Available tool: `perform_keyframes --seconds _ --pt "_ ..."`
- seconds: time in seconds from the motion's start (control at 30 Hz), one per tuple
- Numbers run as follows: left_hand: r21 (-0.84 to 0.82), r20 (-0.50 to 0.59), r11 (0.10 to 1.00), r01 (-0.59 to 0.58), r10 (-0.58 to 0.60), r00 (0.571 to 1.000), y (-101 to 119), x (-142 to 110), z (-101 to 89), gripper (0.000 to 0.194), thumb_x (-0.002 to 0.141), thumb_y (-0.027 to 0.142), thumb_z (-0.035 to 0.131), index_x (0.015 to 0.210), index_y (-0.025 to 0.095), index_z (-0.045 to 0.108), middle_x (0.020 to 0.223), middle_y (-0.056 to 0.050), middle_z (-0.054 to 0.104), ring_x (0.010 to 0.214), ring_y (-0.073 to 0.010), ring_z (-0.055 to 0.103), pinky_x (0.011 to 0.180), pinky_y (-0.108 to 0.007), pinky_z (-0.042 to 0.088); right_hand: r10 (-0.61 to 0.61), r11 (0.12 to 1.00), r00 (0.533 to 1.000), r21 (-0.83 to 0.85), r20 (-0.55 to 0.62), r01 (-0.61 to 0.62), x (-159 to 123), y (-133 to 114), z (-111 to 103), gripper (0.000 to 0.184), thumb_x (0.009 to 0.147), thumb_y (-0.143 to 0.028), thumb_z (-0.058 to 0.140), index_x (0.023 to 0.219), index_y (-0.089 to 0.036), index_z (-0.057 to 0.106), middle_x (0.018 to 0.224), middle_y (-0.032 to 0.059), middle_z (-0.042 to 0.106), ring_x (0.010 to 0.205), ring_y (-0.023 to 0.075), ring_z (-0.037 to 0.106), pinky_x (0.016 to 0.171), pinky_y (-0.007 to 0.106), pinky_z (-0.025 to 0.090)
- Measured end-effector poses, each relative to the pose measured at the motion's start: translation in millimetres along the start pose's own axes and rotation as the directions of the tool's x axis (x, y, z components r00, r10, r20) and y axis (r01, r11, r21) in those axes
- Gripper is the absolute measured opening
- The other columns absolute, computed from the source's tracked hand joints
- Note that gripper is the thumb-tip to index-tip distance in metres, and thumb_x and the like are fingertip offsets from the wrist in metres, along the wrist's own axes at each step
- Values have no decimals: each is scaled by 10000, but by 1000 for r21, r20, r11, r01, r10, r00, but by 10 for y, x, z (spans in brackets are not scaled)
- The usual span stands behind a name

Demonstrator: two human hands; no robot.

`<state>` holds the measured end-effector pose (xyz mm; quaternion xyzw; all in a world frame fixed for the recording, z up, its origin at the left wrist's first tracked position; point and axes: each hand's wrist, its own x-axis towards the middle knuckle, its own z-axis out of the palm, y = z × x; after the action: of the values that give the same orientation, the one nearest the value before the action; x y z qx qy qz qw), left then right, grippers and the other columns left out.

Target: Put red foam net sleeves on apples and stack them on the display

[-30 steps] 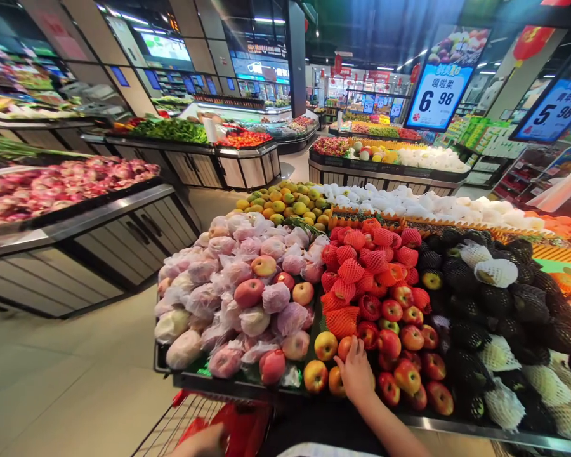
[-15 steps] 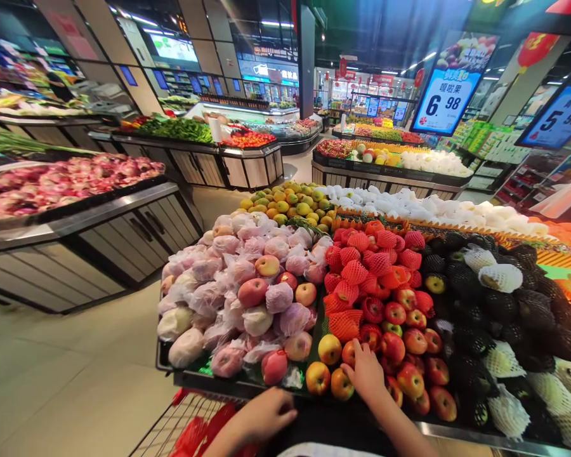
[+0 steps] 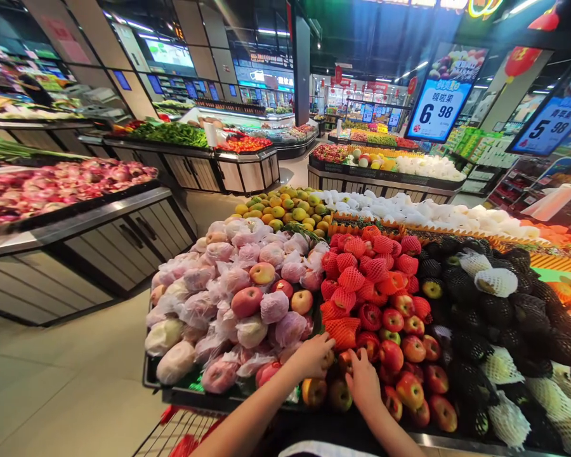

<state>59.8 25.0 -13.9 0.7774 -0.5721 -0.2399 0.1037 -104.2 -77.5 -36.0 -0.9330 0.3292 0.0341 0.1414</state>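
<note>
My left hand [image 3: 313, 357] reaches over the front of the fruit stand, its fingers curled around a yellow-red apple that it mostly covers. Close to its right, my right hand [image 3: 365, 383] has its thumb and fingers bent on a red apple [image 3: 345, 360]. Two loose apples lie just in front: a yellow-red apple [image 3: 314, 392] below my left hand and a greenish-yellow apple [image 3: 339, 395] between the hands. Behind them are apples in red foam nets [image 3: 343, 331], and bare red apples [image 3: 410, 388] are heaped to the right.
Plastic-wrapped apples [image 3: 204, 311] fill the left of the stand; fruit in black foam nets [image 3: 471, 330] fills the right. A wire shopping cart [image 3: 171, 431] stands below the front edge. Mangoes [image 3: 285, 208] lie at the back, and an onion stand [image 3: 66, 184] is across the aisle.
My left hand has moved up and forward from the stand's front edge onto an apple beside my right hand. My right hand stays at its apple. The view has shifted slightly.
</note>
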Motion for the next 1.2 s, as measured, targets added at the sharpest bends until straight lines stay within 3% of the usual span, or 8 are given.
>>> perform_keyframes --seconds 0.23,0.37,0.53,0.73,0.93,1.03,1.13,1.2 --pt "-142 -154 982 125 -147 977 -49 93 -60 460 828 347 738 1214 141 593 1249 -161 643 1164 -329 617 1009 -398 475 -50 994 996 96 -74 58 407 219 -307 354 949 -54 428 1129 -133 721 1129 160 693 1078 316 658 930 410 516" --pt "-252 -215 940 229 -285 934 17 274 53 575 856 150 600 1412 93 462 1358 -194 616 1245 -300 610 1038 -362 470 -153 976 987 148 -56 160 727 162 -334 344 957 -107 501 1224 -145 715 1229 156 677 1221 318 590 1049 419 468" --pt "-355 -238 897 264 -360 902 -1 387 189 742 780 20 524 1503 104 377 1531 -197 487 1397 -267 502 1157 -356 388 -279 916 960 307 27 258 883 121 -216 760 651 -94 828 1379 -197 637 1525 163 476 1292 302 587 1089 365 471" --pt "-457 -211 868 194 -317 925 7 386 328 868 734 85 666 1534 120 333 1504 -212 512 1357 -299 544 1141 -372 422 -257 838 966 500 13 216 1040 251 -270 467 871 -158 598 1336 -170 639 1302 116 679 1240 236 624 1097 393 462" --pt "-553 -345 830 76 -311 886 9 312 300 550 783 42 537 1310 182 601 1350 -126 632 1236 -257 605 1105 -386 435 -138 916 984 391 108 86 1070 113 -217 504 516 -117 843 1006 -155 736 996 127 752 987 363 705 937 453 529" --pt "-623 -425 782 -8 -330 843 -56 201 208 305 821 103 519 1074 180 671 1149 -109 700 1075 -252 652 1000 -386 489 -129 913 989 398 73 90 993 100 -226 800 514 -178 873 1275 -111 634 1198 190 693 1137 377 654 995 457 507" --pt "-691 -486 712 -127 -327 810 -124 45 85 161 858 211 539 970 176 649 992 -90 703 947 -233 659 878 -342 521 -124 795 992 597 -13 107 848 120 -253 999 539 -270 873 1444 -138 470 1424 206 559 1343 351 526 1135 466 410" --pt "-721 -521 659 -215 -311 795 -120 -70 -15 172 891 312 558 956 175 637 981 -85 689 930 -222 646 851 -323 516 -146 554 988 822 -58 130 726 94 -258 1010 551 -323 878 1451 -187 440 1481 182 515 1386 336 489 1168 474 375"
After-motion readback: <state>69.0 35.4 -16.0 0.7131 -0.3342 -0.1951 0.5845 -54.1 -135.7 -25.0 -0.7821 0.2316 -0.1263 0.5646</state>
